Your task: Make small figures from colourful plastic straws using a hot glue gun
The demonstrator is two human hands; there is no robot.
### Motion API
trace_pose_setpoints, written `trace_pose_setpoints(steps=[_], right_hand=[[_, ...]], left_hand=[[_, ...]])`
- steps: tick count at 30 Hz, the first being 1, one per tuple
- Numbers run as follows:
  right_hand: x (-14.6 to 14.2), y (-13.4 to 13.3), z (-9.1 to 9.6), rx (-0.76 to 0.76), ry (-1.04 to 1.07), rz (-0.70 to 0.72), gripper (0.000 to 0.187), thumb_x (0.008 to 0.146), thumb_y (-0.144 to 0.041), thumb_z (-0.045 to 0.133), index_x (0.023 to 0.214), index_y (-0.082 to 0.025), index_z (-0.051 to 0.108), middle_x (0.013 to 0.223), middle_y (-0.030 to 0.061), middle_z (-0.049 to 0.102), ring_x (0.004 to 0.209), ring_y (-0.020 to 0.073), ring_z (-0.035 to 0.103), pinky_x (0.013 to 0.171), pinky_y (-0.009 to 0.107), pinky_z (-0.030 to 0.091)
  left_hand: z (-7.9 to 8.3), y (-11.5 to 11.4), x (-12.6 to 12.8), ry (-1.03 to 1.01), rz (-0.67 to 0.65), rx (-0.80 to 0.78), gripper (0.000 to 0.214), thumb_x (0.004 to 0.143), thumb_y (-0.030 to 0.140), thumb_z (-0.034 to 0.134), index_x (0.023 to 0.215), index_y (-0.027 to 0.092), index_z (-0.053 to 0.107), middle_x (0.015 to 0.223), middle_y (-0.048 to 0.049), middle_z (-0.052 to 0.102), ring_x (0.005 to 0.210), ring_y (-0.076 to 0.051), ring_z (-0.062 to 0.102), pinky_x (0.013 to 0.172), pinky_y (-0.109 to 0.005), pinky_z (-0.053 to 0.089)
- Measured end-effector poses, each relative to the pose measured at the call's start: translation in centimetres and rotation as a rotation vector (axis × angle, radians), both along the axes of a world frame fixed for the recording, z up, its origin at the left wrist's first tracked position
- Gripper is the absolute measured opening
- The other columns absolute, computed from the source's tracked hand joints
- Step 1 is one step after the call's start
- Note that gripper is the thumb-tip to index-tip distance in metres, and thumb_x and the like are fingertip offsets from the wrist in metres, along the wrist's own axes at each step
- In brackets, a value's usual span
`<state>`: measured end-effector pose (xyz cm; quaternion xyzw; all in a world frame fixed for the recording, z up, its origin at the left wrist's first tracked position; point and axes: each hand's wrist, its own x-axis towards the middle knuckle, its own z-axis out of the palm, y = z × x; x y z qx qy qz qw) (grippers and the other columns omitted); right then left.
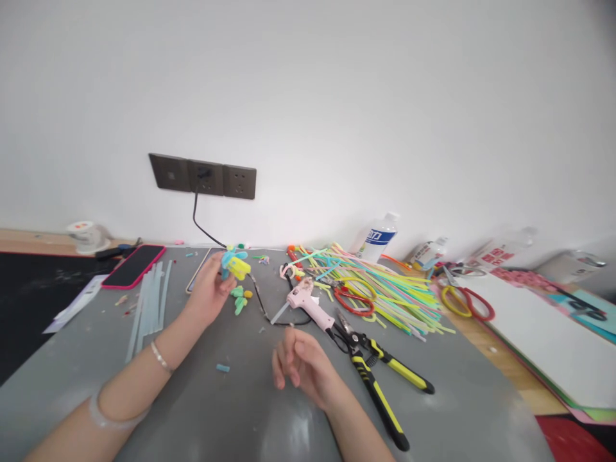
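Observation:
My left hand (208,290) is raised a little above the grey mat (202,410), its fingers pinched round a small blue and yellow straw piece (235,264). Just below that piece lie a few green and yellow straw bits (239,298). My right hand (299,367) hovers low over the mat with its fingers loosely curled and nothing in them. It is just left of the yellow-and-black pliers (380,378) and in front of the pink glue gun (308,303).
A heap of coloured straws (385,285) lies at the back right with red-handled scissors (353,300). Clear glue sticks (150,298) and a pink-cased phone (133,265) lie at the left. Bottles (380,236), more scissors (464,298) and paper sheets (539,333) stand at the right.

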<state>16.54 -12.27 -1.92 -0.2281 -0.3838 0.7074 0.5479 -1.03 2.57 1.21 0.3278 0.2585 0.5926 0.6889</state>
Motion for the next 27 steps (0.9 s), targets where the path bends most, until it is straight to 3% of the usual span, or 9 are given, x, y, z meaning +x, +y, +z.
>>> trace_pose_setpoints(steps=[3,6,9,11,14,17,24,27], right_hand=[[0.0,0.0,0.0,0.014,0.01,0.025,0.035,0.081,-0.049,0.069,0.07,-0.019,0.055,0.047,-0.0059,0.047,0.05,0.015,0.055,0.055,0.024,0.039],[0.0,-0.1,0.1,0.03,0.009,0.03,0.038,0.083,-0.05,0.068,0.066,-0.02,0.053,0.046,-0.0062,0.045,0.051,0.0153,0.055,0.055,0.024,0.038],[0.0,-0.3,0.0,0.045,0.0,0.086,0.044,0.084,-0.052,0.067,0.06,-0.02,0.049,0.044,-0.0067,0.04,0.051,0.0156,0.056,0.055,0.024,0.038],[-0.1,-0.3,-0.3,0.055,-0.003,0.149,0.045,0.084,-0.054,0.067,0.06,-0.02,0.049,0.044,-0.0067,0.04,0.051,0.0156,0.057,0.053,0.023,0.039],[-0.4,-0.2,-0.7,0.102,0.02,0.205,0.047,0.084,-0.055,0.067,0.06,-0.018,0.051,0.043,-0.0063,0.042,0.05,0.0153,0.058,0.049,0.022,0.039],[-0.6,-0.1,-1.0,0.125,0.06,0.201,0.047,0.084,-0.053,0.068,0.06,-0.016,0.052,0.043,-0.006,0.042,0.049,0.0151,0.059,0.048,0.022,0.04],[-0.6,0.1,-1.3,0.133,0.099,0.154,0.045,0.086,-0.051,0.067,0.062,-0.015,0.052,0.046,-0.0058,0.045,0.048,0.0136,0.059,0.06,0.028,0.049],[-0.6,0.1,-1.4,0.135,0.102,0.166,0.046,0.085,-0.051,0.067,0.061,-0.016,0.051,0.045,-0.0057,0.046,0.048,0.0131,0.058,0.065,0.031,0.05]], left_hand=[[0.3,0.6,-0.5,-0.055,0.011,-0.032,0.032,0.07,0.035,0.082,0.078,0.017,0.056,0.061,0.0083,0.054,0.038,0.0,0.037,0.041,-0.015,0.039],[0.1,0.6,-0.6,0.084,0.042,0.008,0.034,0.071,0.04,0.08,0.079,0.018,0.056,0.063,0.0064,0.057,0.043,-0.003,0.046,0.041,-0.015,0.04],[-0.5,-0.1,-0.1,0.306,-0.046,0.041,0.035,0.072,0.044,0.078,0.08,0.017,0.058,0.059,0.0049,0.057,0.04,-0.006,0.049,0.037,-0.016,0.037],[-1.0,-0.6,0.3,0.604,-0.105,0.146,0.035,0.076,0.049,0.073,0.082,0.018,0.058,0.057,0.0063,0.055,0.036,-0.007,0.048,0.035,-0.017,0.034],[-1.8,-1.0,1.2,0.913,-0.033,0.354,0.031,0.08,0.048,0.066,0.083,0.019,0.056,0.077,0.0026,0.065,0.037,-0.007,0.053,0.04,-0.02,0.039],[-2.2,-0.9,2.0,1.095,-0.025,0.445,0.027,0.085,0.048,0.056,0.085,0.021,0.055,0.084,0.0014,0.069,0.037,-0.008,0.055,0.044,-0.023,0.042],[-2.2,-0.3,2.2,1.293,-0.053,0.583,0.023,0.089,0.041,0.049,0.093,0.022,0.059,0.083,-0.0011,0.074,0.042,-0.013,0.062,0.052,-0.027,0.047],[-1.9,0.1,1.4,1.251,0.017,0.698,0.026,0.089,0.037,0.049,0.104,0.021,0.061,0.099,-0.0065,0.074,0.056,-0.015,0.066,0.055,-0.026,0.05]])
